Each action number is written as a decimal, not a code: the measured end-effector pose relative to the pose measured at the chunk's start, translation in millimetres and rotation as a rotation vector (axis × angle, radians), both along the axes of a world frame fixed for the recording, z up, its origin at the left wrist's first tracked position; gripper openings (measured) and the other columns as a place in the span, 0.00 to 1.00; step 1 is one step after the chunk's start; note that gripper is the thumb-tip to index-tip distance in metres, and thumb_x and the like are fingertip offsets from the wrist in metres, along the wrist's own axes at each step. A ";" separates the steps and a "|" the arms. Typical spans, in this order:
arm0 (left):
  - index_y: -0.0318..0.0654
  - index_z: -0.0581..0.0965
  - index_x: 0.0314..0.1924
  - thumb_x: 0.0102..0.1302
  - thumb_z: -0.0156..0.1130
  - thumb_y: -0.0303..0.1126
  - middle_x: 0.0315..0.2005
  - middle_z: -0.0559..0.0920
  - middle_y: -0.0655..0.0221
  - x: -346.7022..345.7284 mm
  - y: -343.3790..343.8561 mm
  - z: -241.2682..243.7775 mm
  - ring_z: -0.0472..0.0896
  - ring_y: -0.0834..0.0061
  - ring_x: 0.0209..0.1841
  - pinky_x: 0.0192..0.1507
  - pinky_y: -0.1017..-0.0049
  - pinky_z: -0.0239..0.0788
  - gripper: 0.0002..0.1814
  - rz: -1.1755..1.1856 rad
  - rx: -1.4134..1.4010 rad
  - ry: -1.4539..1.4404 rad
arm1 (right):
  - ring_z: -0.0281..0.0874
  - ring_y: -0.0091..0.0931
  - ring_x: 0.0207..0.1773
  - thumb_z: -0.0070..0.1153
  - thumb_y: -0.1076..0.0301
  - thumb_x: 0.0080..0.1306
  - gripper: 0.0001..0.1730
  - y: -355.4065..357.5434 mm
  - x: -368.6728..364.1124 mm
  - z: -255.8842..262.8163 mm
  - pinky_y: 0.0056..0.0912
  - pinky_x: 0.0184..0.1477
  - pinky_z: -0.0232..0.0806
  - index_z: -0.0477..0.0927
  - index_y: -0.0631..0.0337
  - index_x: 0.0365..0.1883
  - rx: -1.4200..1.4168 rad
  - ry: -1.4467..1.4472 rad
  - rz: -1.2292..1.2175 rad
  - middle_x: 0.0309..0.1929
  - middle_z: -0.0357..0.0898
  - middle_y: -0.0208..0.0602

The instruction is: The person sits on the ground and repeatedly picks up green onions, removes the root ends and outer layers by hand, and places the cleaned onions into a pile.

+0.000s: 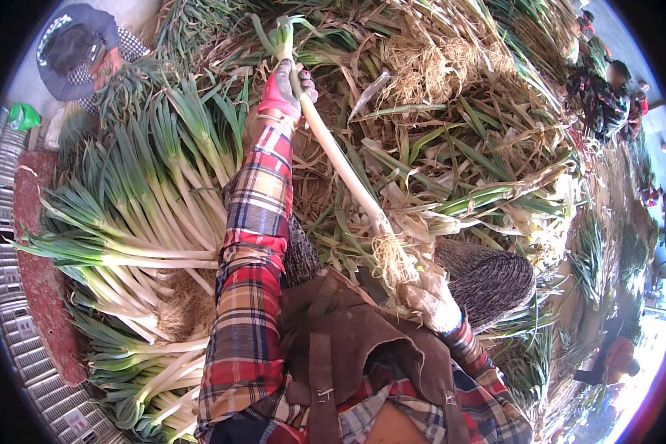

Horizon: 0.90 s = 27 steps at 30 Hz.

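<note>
My left hand (288, 86), in a pink and grey work glove, grips a long-stemmed green onion (341, 164) just below its trimmed green top. The white stem slants down to the right and ends in a tuft of pale roots (391, 255). Close by those roots my right hand (435, 305), in a whitish knit glove, is closed on dry outer leaves (416, 277); its fingertips are partly hidden among them. Left of my left sleeve lie several cleaned green onions (161, 205), white stems toward me and green leaves outward.
Loose dry leaves (455, 161) cover the ground ahead, with unpeeled rooted onions (433, 66) beyond. A worn reddish board (44, 266) and plastic crates (28, 333) border the left. A person (77, 50) bends at upper left; other people (602, 105) are at right. My knee (488, 283) is beside my right hand.
</note>
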<state>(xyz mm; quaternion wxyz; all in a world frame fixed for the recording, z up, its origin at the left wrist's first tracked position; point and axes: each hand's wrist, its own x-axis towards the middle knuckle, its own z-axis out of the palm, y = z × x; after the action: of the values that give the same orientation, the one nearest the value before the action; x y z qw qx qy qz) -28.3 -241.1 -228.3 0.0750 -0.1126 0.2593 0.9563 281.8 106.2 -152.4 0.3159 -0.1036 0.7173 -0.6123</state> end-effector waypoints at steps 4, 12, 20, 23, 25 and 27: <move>0.43 0.69 0.39 0.68 0.51 0.48 0.23 0.69 0.74 -1.3 -4.5 26.1 0.68 0.76 0.19 0.22 0.70 0.61 0.16 -0.011 -0.106 -0.009 | 0.76 0.41 0.43 0.49 0.64 0.66 0.19 0.8 -0.8 19.9 0.39 0.44 0.67 0.74 0.67 0.52 0.084 0.468 0.118 0.44 0.78 0.46; 0.40 0.71 0.42 0.67 0.53 0.50 0.25 0.72 0.71 -47.6 -129.4 72.0 0.72 0.74 0.24 0.26 0.75 0.69 0.19 0.215 -0.366 0.158 | 0.75 0.40 0.32 0.52 0.64 0.63 0.12 45.4 39.8 17.5 0.33 0.37 0.68 0.78 0.66 0.36 0.145 -0.147 -0.276 0.31 0.77 0.43; 0.39 0.71 0.45 0.67 0.53 0.53 0.31 0.76 0.67 62.4 -292.3 -31.8 0.76 0.72 0.32 0.31 0.74 0.74 0.23 0.616 -0.578 -0.215 | 0.77 0.47 0.40 0.58 0.44 0.55 0.28 78.1 -136.7 -72.8 0.45 0.40 0.70 0.80 0.61 0.40 1.231 0.514 0.109 0.40 0.76 0.53; 0.38 0.70 0.46 0.66 0.54 0.51 0.24 0.73 0.66 172.0 -288.0 -130.6 0.73 0.71 0.24 0.24 0.72 0.69 0.22 0.700 -0.786 -0.536 | 0.76 0.49 0.42 0.56 0.47 0.56 0.27 70.0 -253.2 -68.9 0.48 0.45 0.69 0.78 0.61 0.43 0.992 0.470 -0.137 0.41 0.75 0.57; 0.38 0.69 0.47 0.66 0.54 0.49 0.20 0.71 0.66 221.7 -264.2 -204.9 0.70 0.70 0.19 0.19 0.70 0.66 0.22 0.657 -0.955 -0.763 | 0.76 0.48 0.43 0.55 0.51 0.58 0.25 62.8 -325.1 -58.6 0.46 0.46 0.69 0.76 0.61 0.45 0.809 0.784 -0.374 0.42 0.75 0.54; 0.38 0.68 0.48 0.66 0.54 0.48 0.15 0.69 0.66 258.7 -248.4 -245.9 0.68 0.69 0.14 0.15 0.69 0.62 0.22 0.559 -1.208 -0.974 | 0.76 0.47 0.45 0.52 0.54 0.59 0.22 40.4 -396.8 -40.4 0.46 0.47 0.68 0.75 0.61 0.45 0.849 0.961 -0.444 0.43 0.75 0.53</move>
<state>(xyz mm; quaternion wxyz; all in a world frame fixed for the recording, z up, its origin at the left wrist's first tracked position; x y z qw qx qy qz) 230.4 -489.5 -474.1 -0.1353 -0.5960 0.6298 0.4794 -115.1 146.7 -192.8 -0.1581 -0.0815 0.9606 -0.2136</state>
